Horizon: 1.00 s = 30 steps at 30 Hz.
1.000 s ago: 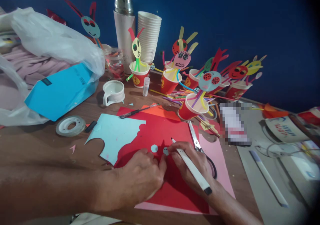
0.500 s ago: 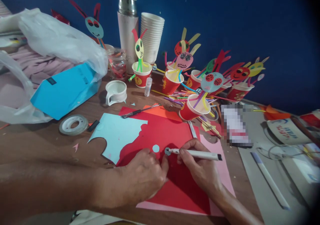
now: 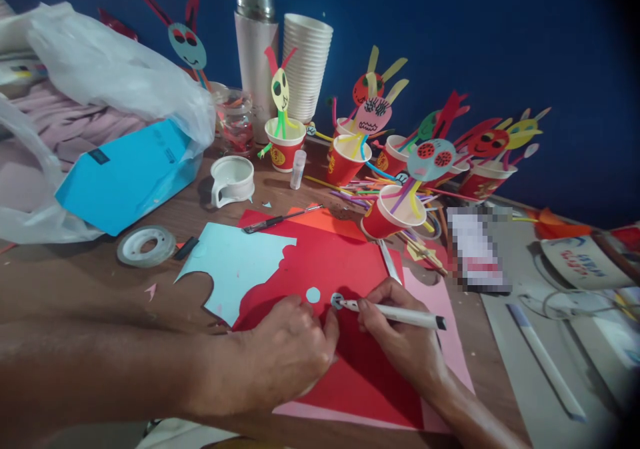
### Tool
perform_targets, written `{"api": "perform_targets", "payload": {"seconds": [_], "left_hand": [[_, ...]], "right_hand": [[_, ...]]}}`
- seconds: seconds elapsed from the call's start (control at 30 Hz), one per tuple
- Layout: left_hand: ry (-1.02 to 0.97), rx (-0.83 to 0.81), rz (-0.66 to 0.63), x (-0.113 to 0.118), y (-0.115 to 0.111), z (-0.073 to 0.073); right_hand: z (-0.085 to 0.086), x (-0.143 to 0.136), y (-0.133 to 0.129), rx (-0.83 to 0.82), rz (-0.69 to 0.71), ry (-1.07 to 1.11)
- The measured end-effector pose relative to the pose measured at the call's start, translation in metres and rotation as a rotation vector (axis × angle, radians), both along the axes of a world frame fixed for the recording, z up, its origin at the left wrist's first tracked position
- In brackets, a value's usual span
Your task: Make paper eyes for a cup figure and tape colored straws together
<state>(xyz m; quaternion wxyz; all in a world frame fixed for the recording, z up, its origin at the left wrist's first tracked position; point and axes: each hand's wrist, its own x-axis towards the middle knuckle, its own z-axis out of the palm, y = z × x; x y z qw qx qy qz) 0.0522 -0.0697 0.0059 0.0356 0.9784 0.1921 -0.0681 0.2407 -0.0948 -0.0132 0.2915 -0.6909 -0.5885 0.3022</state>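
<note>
My right hand is closed round a white marker with a black end, its tip touching a small light-blue paper circle with black marks on it. Curled in over red paper, my left hand presses a fingertip at the near edge of that circle. A second, plain light-blue paper circle lies just beyond the left knuckles. Pink paper shows from under the red sheet. To the left is a cut light-blue sheet. The left fingertips are partly hidden.
Red paper cups with paper-faced figures stand along the back. Nearby are stacked white cups, a flask and a small white cup. A tape roll, a pen and a plastic bag lie leftward.
The marker tip has shifted slightly toward me on the circle, and its black marks show more clearly. My left hand keeps its place. The camera view has shifted a little.
</note>
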Motion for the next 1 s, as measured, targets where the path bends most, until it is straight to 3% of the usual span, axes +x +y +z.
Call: {"api": "perform_targets", "payload": {"seconds": [0.67, 1.0], "left_hand": [[-0.042, 0.103, 0.057, -0.001, -0.007, -0.018], [-0.038, 0.076, 0.012, -0.003, -0.005, -0.014]], "right_hand": [[0.0, -0.002, 0.001, 0.089, 0.016, -0.102], [-0.001, 0.0, -0.003, 0.062, 0.022, -0.071]]}}
